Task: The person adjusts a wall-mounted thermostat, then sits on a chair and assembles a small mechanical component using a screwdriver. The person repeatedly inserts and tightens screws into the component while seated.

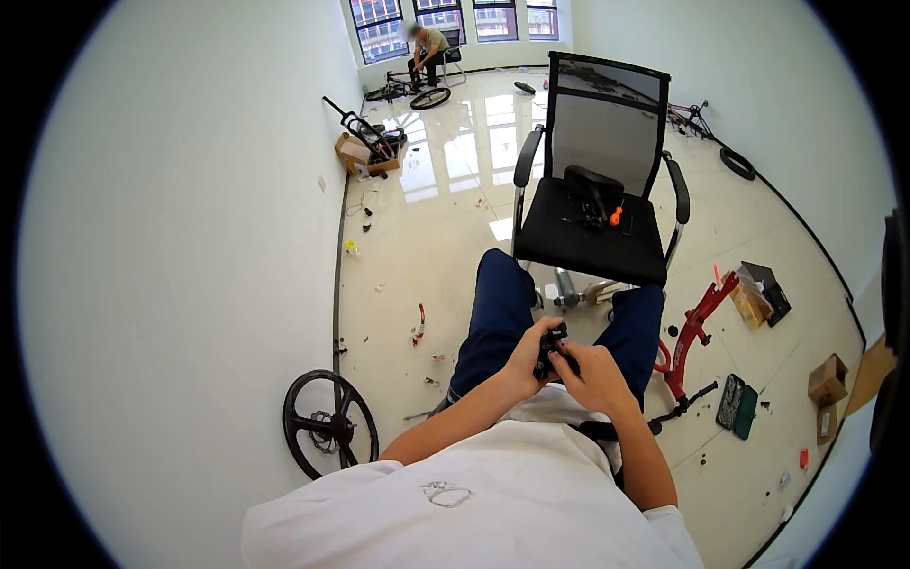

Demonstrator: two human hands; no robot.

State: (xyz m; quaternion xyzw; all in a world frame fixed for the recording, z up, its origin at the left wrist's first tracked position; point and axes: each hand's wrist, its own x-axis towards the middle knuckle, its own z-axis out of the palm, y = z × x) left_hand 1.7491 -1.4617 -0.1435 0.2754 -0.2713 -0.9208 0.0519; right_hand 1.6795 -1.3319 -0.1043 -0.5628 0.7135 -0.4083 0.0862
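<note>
Both hands (527,364) (593,374) partly hide a small black part (545,362), its shape unclear.

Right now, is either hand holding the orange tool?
No, the orange tool lies on the chair seat; left hand and right hand hold a black part.

Bright daylight from windows (495,21) glares on the floor (441,248); straight edges bend near the rim.

Black part (546,361) in both hands (591,374), black chair (592,248) ahead
</note>
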